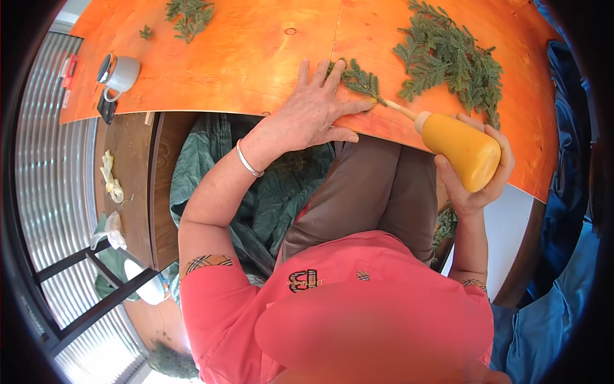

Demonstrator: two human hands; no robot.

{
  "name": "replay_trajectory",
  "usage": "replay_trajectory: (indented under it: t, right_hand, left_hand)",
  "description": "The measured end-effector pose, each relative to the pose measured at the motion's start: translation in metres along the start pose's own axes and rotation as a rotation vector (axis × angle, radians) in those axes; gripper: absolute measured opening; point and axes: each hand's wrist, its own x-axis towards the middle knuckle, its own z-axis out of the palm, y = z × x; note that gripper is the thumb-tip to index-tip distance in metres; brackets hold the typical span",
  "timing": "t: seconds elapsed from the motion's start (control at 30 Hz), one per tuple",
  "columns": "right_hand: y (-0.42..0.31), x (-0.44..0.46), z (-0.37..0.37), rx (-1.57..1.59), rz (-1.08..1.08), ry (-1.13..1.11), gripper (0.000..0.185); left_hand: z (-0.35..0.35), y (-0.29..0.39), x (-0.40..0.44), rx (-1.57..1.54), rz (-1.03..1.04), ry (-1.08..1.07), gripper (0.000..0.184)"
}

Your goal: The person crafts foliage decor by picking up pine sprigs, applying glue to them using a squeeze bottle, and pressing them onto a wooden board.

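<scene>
My left hand [313, 109] lies on the orange wooden table, its fingers stretched out and spread. Beneath and between its fingers is a small green fir-like sprig [362, 82], its stem end pointing toward the right. A squeeze bottle [455, 144] with yellow-orange contents is gripped in my right hand [472, 197]. Its long pale nozzle points left and down, with the tip at or very near the sprig's stem; whether they touch I cannot tell. Part of the sprig is hidden under the left fingers.
A pile of green sprigs [454, 61] lies on the table's right side. More sprigs [190, 18] are at the far left, near a grey mug [121, 73] and a dark phone-like object [107, 107]. Blue fabric [563, 128] hangs at the right; green sheeting [204, 160] lies below.
</scene>
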Motion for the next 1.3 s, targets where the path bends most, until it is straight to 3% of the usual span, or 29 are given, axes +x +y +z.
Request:
replay_trajectory:
  t: [0.27, 0.43, 0.53, 0.63, 0.7, 0.8, 0.97, 1.03, 1.07, 1.13, 1.23, 1.3]
  right_hand:
    - [-0.004, -0.019, -0.021, 0.040, 0.076, 0.080, 0.077]
    - [-0.015, -0.051, -0.062, 0.098, 0.280, 0.295, 0.083]
    - [-0.016, -0.060, -0.078, 0.131, 0.311, 0.366, 0.086]
    - [-0.015, -0.057, -0.078, 0.118, 0.312, 0.434, 0.089]
    - [-0.015, -0.057, -0.078, 0.114, 0.298, 0.459, 0.089]
    - [-0.011, -0.065, -0.085, 0.059, 0.283, 0.478, 0.089]
    - [-0.002, -0.075, -0.101, -0.013, 0.306, 0.492, 0.089]
    - [0.004, -0.076, -0.103, -0.021, 0.306, 0.475, 0.088]
    - [0.007, -0.077, -0.104, -0.021, 0.304, 0.465, 0.088]
    - [0.010, -0.078, -0.099, -0.018, 0.289, 0.454, 0.088]
    - [0.009, -0.072, -0.086, 0.043, 0.272, 0.452, 0.088]
    - [0.006, -0.068, -0.080, 0.048, 0.256, 0.444, 0.088]
  left_hand:
    - [-0.013, 0.006, -0.015, -0.048, -0.023, 0.005, 0.054]
    - [-0.075, 0.034, -0.083, -0.023, -0.173, -0.275, 0.038]
    - [-0.105, 0.023, -0.048, -0.103, -0.174, -0.398, 0.020]
    - [-0.057, -0.001, 0.026, -0.126, 0.004, 0.135, 0.029]
    - [-0.006, -0.023, 0.084, -0.201, 0.236, 0.330, 0.030]
    - [0.012, -0.020, 0.126, -0.181, 0.382, 0.266, 0.030]
    - [0.000, 0.000, 0.090, -0.259, 0.246, -0.001, 0.023]
    - [-0.019, 0.038, 0.046, -0.003, 0.030, -0.126, 0.020]
    - [-0.012, 0.055, 0.024, 0.100, -0.009, -0.025, 0.023]
    - [-0.016, 0.078, 0.005, 0.060, -0.111, -0.027, 0.030]
    - [0.005, 0.079, 0.007, -0.159, -0.274, 0.236, 0.037]
    - [0.013, 0.078, 0.006, -0.206, -0.254, 0.394, 0.039]
